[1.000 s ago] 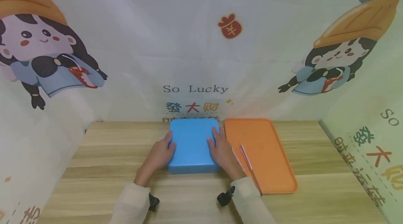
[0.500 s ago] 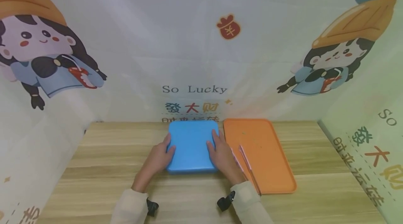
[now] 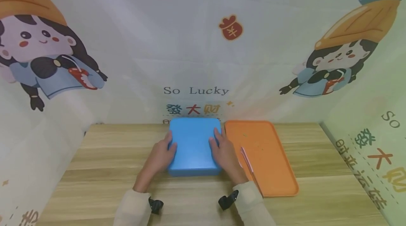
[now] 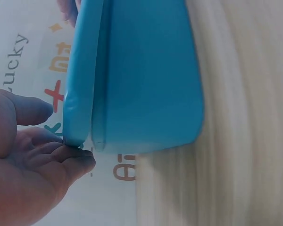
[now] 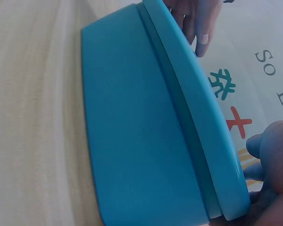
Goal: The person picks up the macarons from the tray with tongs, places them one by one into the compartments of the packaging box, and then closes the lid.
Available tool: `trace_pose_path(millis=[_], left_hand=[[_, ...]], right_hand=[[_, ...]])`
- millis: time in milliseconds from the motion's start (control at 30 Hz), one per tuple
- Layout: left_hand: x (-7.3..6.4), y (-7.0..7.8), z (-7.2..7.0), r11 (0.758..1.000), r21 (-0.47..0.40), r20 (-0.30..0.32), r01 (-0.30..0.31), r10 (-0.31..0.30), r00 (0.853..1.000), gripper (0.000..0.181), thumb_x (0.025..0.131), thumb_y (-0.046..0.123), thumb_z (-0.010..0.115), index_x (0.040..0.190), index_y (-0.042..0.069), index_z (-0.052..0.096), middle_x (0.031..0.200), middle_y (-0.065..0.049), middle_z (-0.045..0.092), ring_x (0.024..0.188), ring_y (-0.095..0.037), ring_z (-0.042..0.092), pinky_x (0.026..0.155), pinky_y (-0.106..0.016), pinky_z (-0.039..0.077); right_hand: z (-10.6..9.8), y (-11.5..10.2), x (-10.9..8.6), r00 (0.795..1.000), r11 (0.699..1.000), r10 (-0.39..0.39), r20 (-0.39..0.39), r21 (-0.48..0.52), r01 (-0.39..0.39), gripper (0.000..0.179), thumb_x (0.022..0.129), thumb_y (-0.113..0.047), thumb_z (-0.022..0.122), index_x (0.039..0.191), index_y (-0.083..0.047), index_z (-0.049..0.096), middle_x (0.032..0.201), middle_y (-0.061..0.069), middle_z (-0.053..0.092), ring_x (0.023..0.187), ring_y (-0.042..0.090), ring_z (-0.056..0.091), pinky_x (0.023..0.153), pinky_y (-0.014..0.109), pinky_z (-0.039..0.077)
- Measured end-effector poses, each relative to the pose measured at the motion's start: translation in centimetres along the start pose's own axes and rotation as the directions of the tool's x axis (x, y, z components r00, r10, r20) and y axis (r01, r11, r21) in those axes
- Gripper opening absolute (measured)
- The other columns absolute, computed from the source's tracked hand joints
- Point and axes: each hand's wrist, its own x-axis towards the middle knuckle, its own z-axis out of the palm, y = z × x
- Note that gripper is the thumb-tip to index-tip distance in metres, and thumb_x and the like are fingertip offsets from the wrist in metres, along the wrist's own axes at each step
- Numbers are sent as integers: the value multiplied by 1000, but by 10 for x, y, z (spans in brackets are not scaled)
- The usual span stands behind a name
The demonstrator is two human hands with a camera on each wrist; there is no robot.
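Observation:
A blue box [image 4: 151, 70] with a matching lid [image 3: 194, 145] stands at the middle of the wooden table. My left hand [image 3: 161, 153] grips the lid's left edge, thumb on top and fingers along the side. Opposite it, my right hand [image 3: 226, 152] holds the right edge in the same way. In the left wrist view the fingers curl beneath the lid's rim [image 4: 80, 94]. A narrow recess runs between lid and box wall in both wrist views, and the lid sits over the opening. The box's inside is hidden.
To the right lies an orange tray [image 3: 279, 169] with a few tiny green bits. A slim pink-and-dark tool [image 3: 247, 159] rests along its left side, partly behind the right forearm; a second one is mostly hidden. A printed cloth [image 3: 142, 42] hangs behind the table.
The lid's far edge dipped half a second ago, and less of the box's front side showed. Now the far edge is higher and more front shows. Both hands keep their hold.

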Motion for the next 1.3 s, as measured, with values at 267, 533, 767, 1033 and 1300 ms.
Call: trace_pose_path(millis=[267,533,767,1033,1300], left_hand=[[10,-5,1,1000,-17,28,17,-16,999,60,106,21,39,153,-9,18,159,-24,21,147,-37,21,119,-50,22],[10,-10,5,999,-5,40,39,-38,998,60,106,21,40,153,-10,18,159,-26,20,147,-38,21,119,-51,21],[9,-11,6,999,8,52,35,-36,998,60,106,20,40,152,-11,19,159,-27,20,147,-39,20,118,-51,21],[8,-13,8,999,35,59,30,-32,998,59,107,18,40,152,-11,17,159,-27,18,147,-39,19,119,-51,20],[6,-13,9,999,33,68,37,-39,997,58,107,17,39,153,-11,16,160,-27,17,148,-38,17,119,-50,19]], right_hand=[[-2,1,10,1000,1000,20,24,13,-20,55,105,-31,45,152,-4,37,160,22,26,144,43,29,116,58,26],[5,5,12,998,999,42,51,-5,-42,55,104,-32,47,151,-4,39,159,23,27,144,43,30,117,56,27],[10,7,12,997,998,57,50,-4,-57,55,104,-33,47,152,-5,38,160,23,25,144,43,28,117,56,26],[11,8,10,997,998,62,49,-30,-60,54,106,-34,43,153,-7,37,161,21,24,146,40,27,117,54,27],[13,7,8,996,995,85,42,-48,-83,54,106,-35,40,154,-10,36,162,18,22,146,38,27,117,55,27]])
